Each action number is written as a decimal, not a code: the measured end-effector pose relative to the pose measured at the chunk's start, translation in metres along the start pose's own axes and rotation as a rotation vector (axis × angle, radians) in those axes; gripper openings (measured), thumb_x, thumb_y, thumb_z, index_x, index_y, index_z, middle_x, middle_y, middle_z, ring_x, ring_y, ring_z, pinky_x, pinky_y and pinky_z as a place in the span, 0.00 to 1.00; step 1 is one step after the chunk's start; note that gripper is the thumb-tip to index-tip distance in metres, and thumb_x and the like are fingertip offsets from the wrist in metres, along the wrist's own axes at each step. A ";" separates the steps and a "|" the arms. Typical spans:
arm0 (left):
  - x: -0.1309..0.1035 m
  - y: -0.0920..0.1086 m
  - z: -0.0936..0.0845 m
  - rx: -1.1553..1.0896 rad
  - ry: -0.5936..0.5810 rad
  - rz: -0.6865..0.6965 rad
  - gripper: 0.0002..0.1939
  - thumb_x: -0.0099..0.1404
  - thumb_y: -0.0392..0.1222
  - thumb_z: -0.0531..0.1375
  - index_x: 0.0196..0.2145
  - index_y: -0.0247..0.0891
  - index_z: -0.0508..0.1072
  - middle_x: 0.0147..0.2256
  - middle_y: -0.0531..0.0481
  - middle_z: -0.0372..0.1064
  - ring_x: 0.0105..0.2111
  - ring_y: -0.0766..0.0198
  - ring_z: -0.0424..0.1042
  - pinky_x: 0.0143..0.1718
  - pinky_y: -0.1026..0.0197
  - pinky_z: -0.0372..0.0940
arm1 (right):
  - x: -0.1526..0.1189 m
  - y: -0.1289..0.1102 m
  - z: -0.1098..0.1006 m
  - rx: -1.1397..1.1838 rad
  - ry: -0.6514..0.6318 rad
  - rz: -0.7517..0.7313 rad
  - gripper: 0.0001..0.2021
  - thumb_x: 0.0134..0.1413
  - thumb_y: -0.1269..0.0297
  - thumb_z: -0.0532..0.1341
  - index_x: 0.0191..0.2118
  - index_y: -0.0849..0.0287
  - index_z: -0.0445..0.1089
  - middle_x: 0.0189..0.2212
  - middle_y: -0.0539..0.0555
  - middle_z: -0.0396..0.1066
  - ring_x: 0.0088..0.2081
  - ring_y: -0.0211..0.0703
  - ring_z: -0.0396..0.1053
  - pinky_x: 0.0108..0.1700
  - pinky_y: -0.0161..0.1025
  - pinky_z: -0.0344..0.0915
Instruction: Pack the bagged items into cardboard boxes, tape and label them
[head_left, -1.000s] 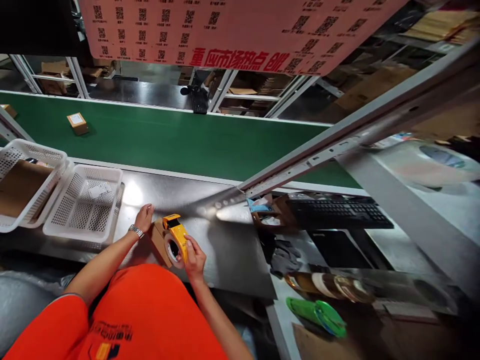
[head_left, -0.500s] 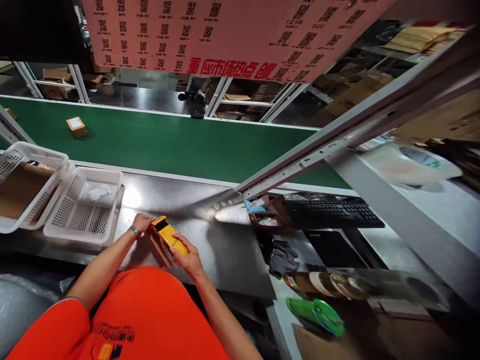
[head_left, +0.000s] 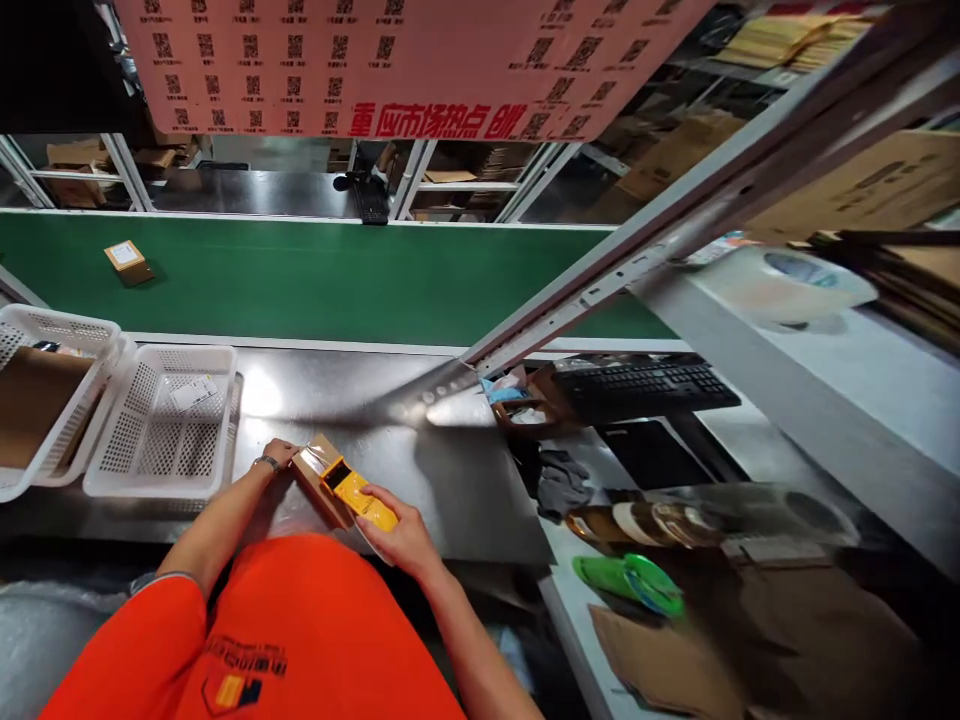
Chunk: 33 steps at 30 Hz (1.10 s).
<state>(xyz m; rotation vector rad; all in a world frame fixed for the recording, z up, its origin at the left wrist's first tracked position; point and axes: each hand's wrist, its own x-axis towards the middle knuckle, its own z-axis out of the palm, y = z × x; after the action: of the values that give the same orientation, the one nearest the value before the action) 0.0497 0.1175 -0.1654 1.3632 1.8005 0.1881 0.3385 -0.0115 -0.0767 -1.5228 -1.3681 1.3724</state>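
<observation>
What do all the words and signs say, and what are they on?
"市场热点": big red characters on the pink board; their neighbours are less clear.
Too small: QR code captions there; lettering on the yellow tape dispenser; keyboard letters.
Too small: labels on the small parcel and in the white basket.
Too blurred: print on the orange shirt and large cardboard box.

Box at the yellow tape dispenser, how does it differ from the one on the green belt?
The near box is at the steel table, the belt box on the green belt. The left hand and the yellow tape dispenser are at the near box; no hand touches the belt box. The belt box shows a white label, the near box a glossy clear strip. Both are brown cardboard.
</observation>
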 end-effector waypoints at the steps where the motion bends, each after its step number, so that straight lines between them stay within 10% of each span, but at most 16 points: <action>1: 0.001 -0.001 -0.004 0.019 0.003 0.031 0.13 0.70 0.52 0.70 0.40 0.38 0.83 0.33 0.44 0.81 0.40 0.50 0.81 0.46 0.53 0.74 | 0.001 0.000 0.000 0.005 0.002 0.001 0.25 0.43 0.52 0.75 0.50 0.55 0.85 0.46 0.58 0.88 0.41 0.56 0.85 0.46 0.50 0.84; 7: 0.008 0.008 -0.044 0.077 -0.097 0.377 0.37 0.60 0.43 0.73 0.67 0.40 0.76 0.61 0.36 0.80 0.59 0.46 0.80 0.62 0.47 0.74 | 0.000 0.001 -0.002 0.027 -0.003 -0.012 0.25 0.43 0.52 0.75 0.50 0.54 0.85 0.44 0.57 0.88 0.41 0.55 0.85 0.45 0.49 0.84; 12: 0.003 0.046 -0.033 0.505 -0.388 0.884 0.60 0.48 0.52 0.82 0.75 0.35 0.68 0.76 0.25 0.63 0.76 0.30 0.61 0.76 0.34 0.58 | 0.000 -0.001 -0.002 0.031 -0.017 -0.012 0.26 0.44 0.52 0.75 0.50 0.54 0.84 0.43 0.56 0.88 0.41 0.54 0.85 0.46 0.48 0.83; 22: 0.003 0.078 -0.021 0.548 -0.388 0.974 0.24 0.52 0.37 0.76 0.48 0.39 0.83 0.48 0.37 0.82 0.51 0.41 0.79 0.75 0.38 0.57 | -0.056 0.009 -0.045 -0.046 -0.015 0.064 0.27 0.46 0.54 0.75 0.54 0.54 0.86 0.43 0.55 0.88 0.39 0.54 0.84 0.43 0.45 0.81; 27: 0.000 0.078 -0.022 0.524 -0.411 0.927 0.25 0.52 0.37 0.77 0.48 0.40 0.82 0.49 0.38 0.81 0.53 0.42 0.78 0.72 0.38 0.60 | -0.079 0.042 -0.076 -0.202 -0.037 0.171 0.27 0.41 0.57 0.74 0.51 0.55 0.89 0.34 0.55 0.87 0.31 0.54 0.81 0.35 0.45 0.76; 33: -0.009 0.081 -0.024 0.639 -0.369 0.917 0.31 0.48 0.35 0.78 0.51 0.39 0.81 0.52 0.37 0.80 0.58 0.39 0.76 0.77 0.38 0.55 | -0.040 0.053 -0.055 -0.174 -0.055 0.115 0.24 0.41 0.58 0.72 0.48 0.55 0.89 0.37 0.55 0.87 0.32 0.50 0.79 0.34 0.42 0.75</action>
<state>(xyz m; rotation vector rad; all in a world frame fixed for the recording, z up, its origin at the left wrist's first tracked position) 0.0921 0.1505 -0.0995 2.4263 0.8355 -0.1763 0.4087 -0.0528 -0.1033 -1.7122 -1.4872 1.4046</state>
